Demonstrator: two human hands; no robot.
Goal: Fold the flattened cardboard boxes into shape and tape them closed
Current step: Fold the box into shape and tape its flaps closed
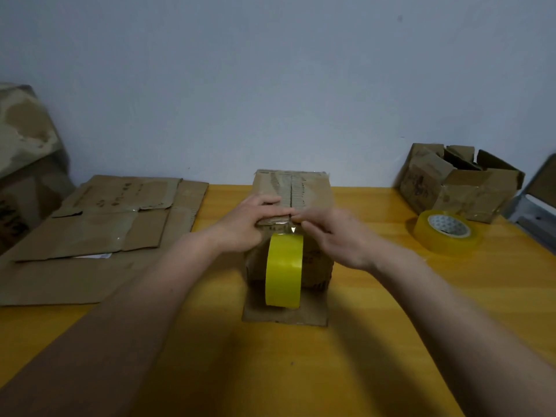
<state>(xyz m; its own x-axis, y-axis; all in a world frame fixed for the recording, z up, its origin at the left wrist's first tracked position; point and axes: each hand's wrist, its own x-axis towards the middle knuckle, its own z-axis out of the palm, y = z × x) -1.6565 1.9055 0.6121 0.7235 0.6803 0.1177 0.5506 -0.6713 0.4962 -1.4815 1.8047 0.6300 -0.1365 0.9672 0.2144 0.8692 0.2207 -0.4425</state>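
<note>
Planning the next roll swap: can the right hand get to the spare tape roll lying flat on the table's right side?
Probably yes. The spare tape roll lies in the open to the right of the right hand, with only bare table between them.

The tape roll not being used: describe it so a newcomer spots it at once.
On the yellow table, look to the far right. The spare tape roll lies flat before an open cardboard box; the other roll hangs on edge from the middle box.

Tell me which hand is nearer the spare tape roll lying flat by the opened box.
Right. The right hand is at the middle box's top seam, on the side of the spare tape roll; the left hand lies beyond.
</note>
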